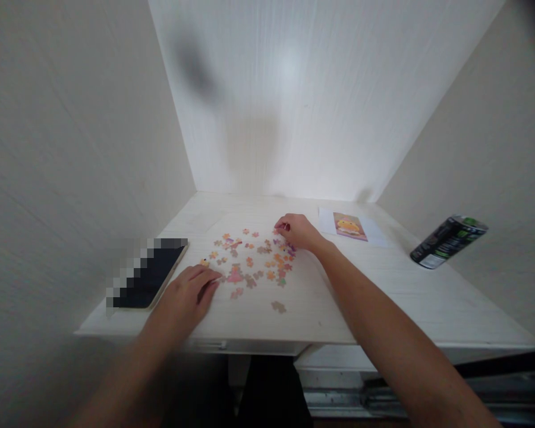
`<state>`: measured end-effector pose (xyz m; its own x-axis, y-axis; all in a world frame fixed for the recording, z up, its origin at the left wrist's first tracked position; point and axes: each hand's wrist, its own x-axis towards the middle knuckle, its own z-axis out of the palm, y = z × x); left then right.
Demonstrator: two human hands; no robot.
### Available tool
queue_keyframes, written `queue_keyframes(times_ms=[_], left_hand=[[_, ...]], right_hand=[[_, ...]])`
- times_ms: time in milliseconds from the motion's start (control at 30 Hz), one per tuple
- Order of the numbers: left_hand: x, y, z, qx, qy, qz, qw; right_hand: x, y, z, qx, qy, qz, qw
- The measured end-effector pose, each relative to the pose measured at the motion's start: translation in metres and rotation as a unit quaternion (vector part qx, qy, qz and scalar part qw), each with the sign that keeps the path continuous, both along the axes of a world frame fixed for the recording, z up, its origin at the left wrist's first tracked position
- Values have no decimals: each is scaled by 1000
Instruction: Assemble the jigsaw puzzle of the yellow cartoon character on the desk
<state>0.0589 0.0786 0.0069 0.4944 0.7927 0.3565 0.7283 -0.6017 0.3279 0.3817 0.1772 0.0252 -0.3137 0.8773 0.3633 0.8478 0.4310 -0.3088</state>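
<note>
The thumb and forefinger of the right hand (294,229) are meeting beside a small pink piece (275,232); whether they are gripping it, I cannot tell. The left hand's (191,289) fingers are bending close together near a pink patch of pieces (235,276), any grip there being too small to make out. Between the hands, the jigsaw pieces (249,261) are lying flat, knobs pointing every way. A lone grey-brown piece (279,307) is lying nearest the front edge, its long axis running mostly left to right. Farther out on the white tabletop (241,321), a dark tablet (160,273) is resting at left, a picture sheet (350,226) is slanting from far left to near right, and a black can (446,242) is standing at far right.
</note>
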Motion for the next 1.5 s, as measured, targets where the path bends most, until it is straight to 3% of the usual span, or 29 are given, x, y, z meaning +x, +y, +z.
queue_keyframes(times_ms=[400,600,867,1300,1500], left_hand=[[0,-6,-4,35,-30,14,999],[-1,-4,-5,37,-42,20,998],[-3,-4,-4,57,-51,16,997],[-2,-4,-4,56,-48,17,997],[-3,-3,-5,65,-56,11,996]], right_hand=[[2,-5,8,-41,5,-6,999],[19,-7,16,-145,-7,-33,989],[22,-18,29,-294,-15,102,950],[13,-19,25,-298,-71,106,946],[19,-15,24,-292,-11,114,949]])
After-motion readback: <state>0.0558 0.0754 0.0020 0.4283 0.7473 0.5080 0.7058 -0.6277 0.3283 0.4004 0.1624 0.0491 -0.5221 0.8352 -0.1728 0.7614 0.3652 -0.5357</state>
